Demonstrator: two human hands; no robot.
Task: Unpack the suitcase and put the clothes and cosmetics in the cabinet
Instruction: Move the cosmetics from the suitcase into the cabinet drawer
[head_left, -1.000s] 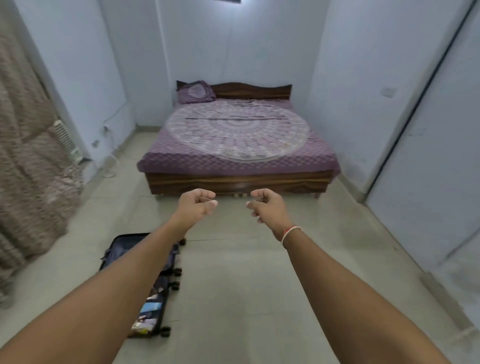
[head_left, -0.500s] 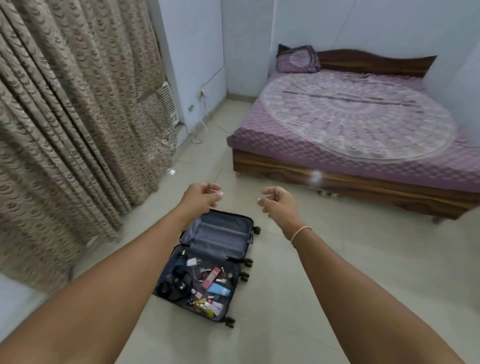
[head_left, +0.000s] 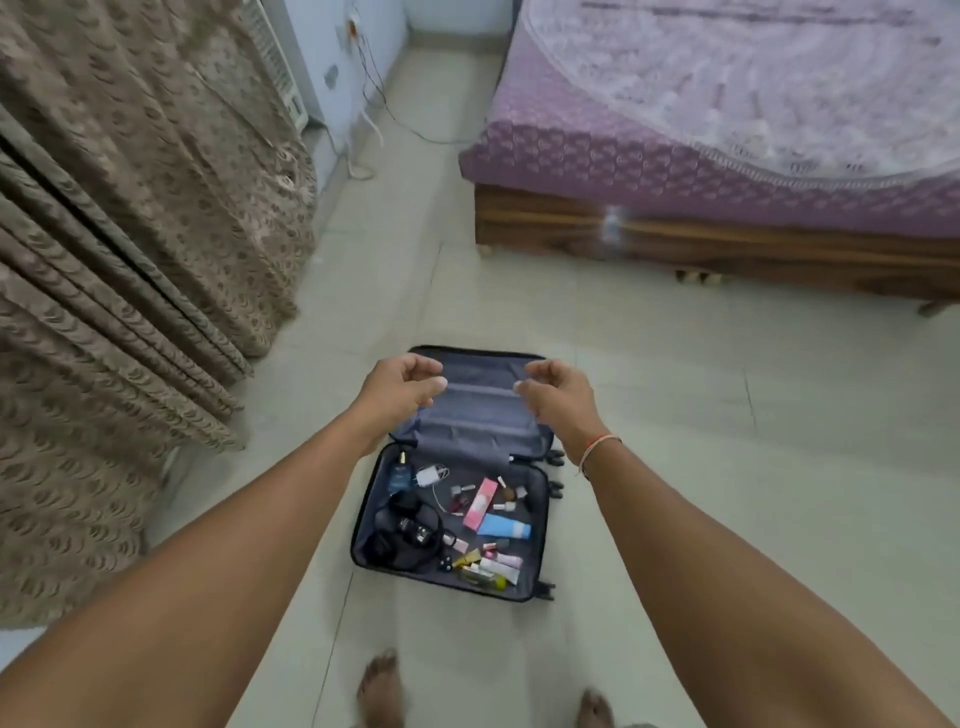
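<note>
A dark suitcase lies open on the tiled floor just in front of my bare feet. Its near half holds several cosmetics: a pink box, a blue tube, small bottles and tubes, plus a white charger and black cables. The far half shows only grey lining. My left hand and my right hand hover in the air above the far half, fingers loosely curled, holding nothing. No cabinet is in view.
A wooden bed with a purple cover stands at the upper right. Brown patterned curtains hang along the left. Cables trail on the floor by the far wall. Bare tiles surround the suitcase.
My view has swung left and down from the bed to the open suitcase, which now lies directly below my outstretched hands. Both hands stay loosely curled and hold nothing.
</note>
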